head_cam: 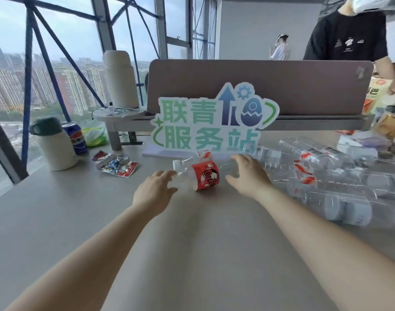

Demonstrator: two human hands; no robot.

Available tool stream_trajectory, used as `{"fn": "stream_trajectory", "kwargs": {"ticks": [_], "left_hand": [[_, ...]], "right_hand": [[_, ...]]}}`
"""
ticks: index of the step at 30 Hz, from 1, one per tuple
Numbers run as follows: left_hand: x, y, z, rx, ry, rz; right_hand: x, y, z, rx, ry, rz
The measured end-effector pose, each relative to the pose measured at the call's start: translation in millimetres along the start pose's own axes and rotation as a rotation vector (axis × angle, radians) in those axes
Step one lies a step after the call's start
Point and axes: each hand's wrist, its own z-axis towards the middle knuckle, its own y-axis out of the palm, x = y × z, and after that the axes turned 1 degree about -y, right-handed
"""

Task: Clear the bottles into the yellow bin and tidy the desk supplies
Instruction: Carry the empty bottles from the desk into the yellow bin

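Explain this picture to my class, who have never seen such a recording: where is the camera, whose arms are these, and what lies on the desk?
There is no machine here. A person wears one wide-angle camera on the head, so you look forward and down along their own bare arms. The left hand and right hand reach to either end of a clear red-labelled bottle lying on its side on the grey desk; whether they grip it yet is unclear. To the right lies a heap of empty clear bottles. Behind stands a cut-out sign; at the left are a Pepsi can, a white flask and crumpled wrappers. No yellow bin shows.
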Motion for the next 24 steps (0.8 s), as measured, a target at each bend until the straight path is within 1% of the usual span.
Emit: {"fn": "stream_trajectory", "kwargs": {"ticks": [4,6,10,13,21,24], "left_hand": [[-30,-29,-28,0.113,0.07,-0.056],[-43,-43,-40,0.171,0.071,-0.054],[-61,-63,-48,0.292,-0.009,-0.081],[-68,-65,-42,0.315,-0.057,-0.097],[-94,-63,-11,0.433,-0.118,-0.199],[-101,-62,-6,0.442,-0.178,-0.222]], "right_hand": [[-15,8,2,-0.025,0.014,0.022],[-25,14,1,-0.026,0.003,0.025],[-45,28,10,-0.004,-0.064,0.03],[-55,40,31,-0.007,-0.112,-0.027],[-52,67,103,-0.15,-0.022,-0.19],[-52,68,103,-0.057,-0.077,-0.275]]}}
